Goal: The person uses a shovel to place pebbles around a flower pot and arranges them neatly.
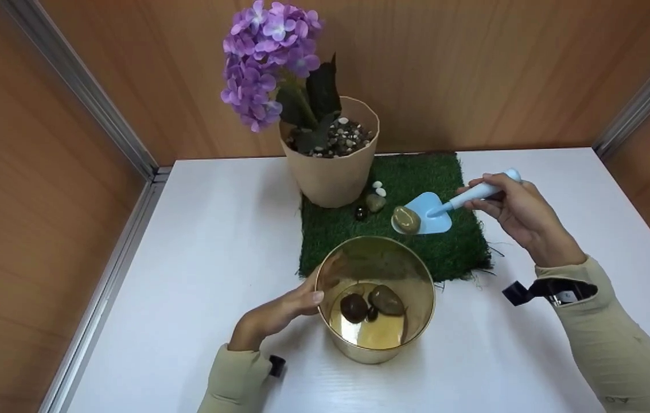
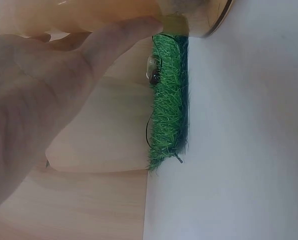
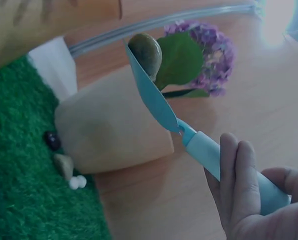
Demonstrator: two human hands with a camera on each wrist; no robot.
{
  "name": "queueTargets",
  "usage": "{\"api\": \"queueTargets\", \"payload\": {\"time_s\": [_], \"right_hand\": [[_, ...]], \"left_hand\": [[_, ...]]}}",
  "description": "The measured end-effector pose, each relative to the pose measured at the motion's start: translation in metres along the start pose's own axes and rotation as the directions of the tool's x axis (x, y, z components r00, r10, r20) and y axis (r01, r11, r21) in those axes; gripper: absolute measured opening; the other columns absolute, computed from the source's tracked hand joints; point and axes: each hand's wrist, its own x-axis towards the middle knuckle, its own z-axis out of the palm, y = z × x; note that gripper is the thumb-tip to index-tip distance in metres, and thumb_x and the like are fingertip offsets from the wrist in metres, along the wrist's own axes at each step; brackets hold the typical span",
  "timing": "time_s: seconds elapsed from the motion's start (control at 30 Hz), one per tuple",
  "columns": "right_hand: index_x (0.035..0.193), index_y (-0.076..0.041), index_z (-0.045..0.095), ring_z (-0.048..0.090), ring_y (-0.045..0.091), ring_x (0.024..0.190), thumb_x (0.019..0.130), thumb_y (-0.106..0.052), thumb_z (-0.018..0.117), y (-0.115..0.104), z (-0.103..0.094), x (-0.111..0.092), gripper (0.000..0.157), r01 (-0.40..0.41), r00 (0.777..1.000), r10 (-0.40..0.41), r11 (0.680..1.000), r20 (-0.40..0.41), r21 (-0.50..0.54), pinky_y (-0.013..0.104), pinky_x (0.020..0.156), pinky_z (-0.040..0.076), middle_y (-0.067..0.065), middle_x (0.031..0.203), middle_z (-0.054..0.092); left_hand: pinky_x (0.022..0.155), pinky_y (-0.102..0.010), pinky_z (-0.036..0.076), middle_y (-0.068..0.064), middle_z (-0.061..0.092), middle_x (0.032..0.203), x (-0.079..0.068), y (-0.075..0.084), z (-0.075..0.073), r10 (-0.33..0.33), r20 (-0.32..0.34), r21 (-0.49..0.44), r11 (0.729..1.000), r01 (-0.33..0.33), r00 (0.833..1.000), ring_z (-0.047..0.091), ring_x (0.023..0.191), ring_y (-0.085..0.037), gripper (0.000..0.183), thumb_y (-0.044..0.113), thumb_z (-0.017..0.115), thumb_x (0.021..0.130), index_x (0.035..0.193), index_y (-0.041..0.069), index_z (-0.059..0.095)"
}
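Note:
My right hand (image 1: 531,223) grips the handle of a small light-blue garden trowel (image 1: 431,209), held above the turf mat. A smooth olive-brown stone (image 1: 406,220) lies on its blade, also seen on the trowel (image 3: 154,102) in the right wrist view. My left hand (image 1: 279,312) holds the left side of a gold bucket (image 1: 374,355), thumb near the rim and the other fingers partly hidden behind its wall. Inside the bucket lie a dark reddish-brown stone (image 1: 354,308), a brown stone (image 1: 386,300) and a small dark pebble (image 1: 372,314).
A beige pot (image 1: 330,178) with purple flowers (image 1: 270,54) stands on the back left of the green turf mat (image 1: 456,252). Beside it lie a grey-brown stone (image 1: 375,202), a black pebble (image 1: 361,213) and white pebbles (image 1: 380,191). Wood panels enclose the white table (image 1: 204,246).

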Motion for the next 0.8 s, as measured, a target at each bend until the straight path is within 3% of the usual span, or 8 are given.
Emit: {"api": "queueTargets", "payload": {"time_s": [0.27, 0.4, 0.6, 0.8], "right_hand": [[0.111, 0.013, 0.055, 0.064, 0.027, 0.096, 0.095, -0.017, 0.054, 0.043, -0.012, 0.017, 0.034, 0.041, 0.983, -0.042, 0.999, -0.18, -0.009, 0.03, 0.084, 0.048, 0.024, 0.106, 0.063], [0.116, 0.013, 0.051, 0.062, 0.027, 0.1, 0.094, -0.019, 0.055, 0.064, -0.014, 0.025, 0.039, 0.043, 0.966, -0.038, 0.999, -0.255, 0.012, 0.031, 0.089, 0.045, 0.024, 0.111, 0.06], [0.118, 0.012, 0.048, 0.058, 0.028, 0.107, 0.095, -0.018, 0.053, 0.087, -0.014, 0.037, 0.038, 0.019, 0.946, -0.005, 0.999, -0.325, 0.039, 0.031, 0.091, 0.043, 0.023, 0.115, 0.055], [0.119, 0.012, 0.044, 0.059, 0.028, 0.105, 0.096, -0.018, 0.051, 0.101, -0.012, 0.044, 0.038, -0.001, 0.933, 0.011, 1.0, -0.359, 0.026, 0.033, 0.094, 0.041, 0.026, 0.123, 0.045]], "left_hand": [[0.1, -0.048, 0.03, 0.003, -0.001, 0.154, 0.0, 0.001, 0.001, -0.027, -0.015, -0.006, 1.0, 0.027, 1.0, 0.016, 0.137, -0.027, 0.069, 0.051, 0.035, 0.094, 0.147, 0.038, -0.007], [0.1, -0.052, 0.029, 0.004, 0.003, 0.154, 0.001, 0.0, 0.001, 0.004, -0.013, -0.024, 1.0, -0.005, 1.0, 0.016, 0.138, -0.028, 0.065, 0.046, 0.034, 0.095, 0.147, 0.039, -0.004], [0.1, -0.056, 0.028, 0.004, 0.0, 0.154, 0.001, -0.002, 0.002, 0.038, -0.009, -0.039, 0.999, -0.038, 0.999, 0.014, 0.138, -0.028, 0.063, 0.037, 0.032, 0.096, 0.147, 0.039, -0.005], [0.099, -0.054, 0.03, 0.005, 0.003, 0.154, 0.001, -0.001, 0.002, 0.022, -0.019, -0.023, 0.999, -0.022, 1.0, 0.015, 0.138, -0.027, 0.062, 0.039, 0.033, 0.096, 0.147, 0.041, -0.004]]}}
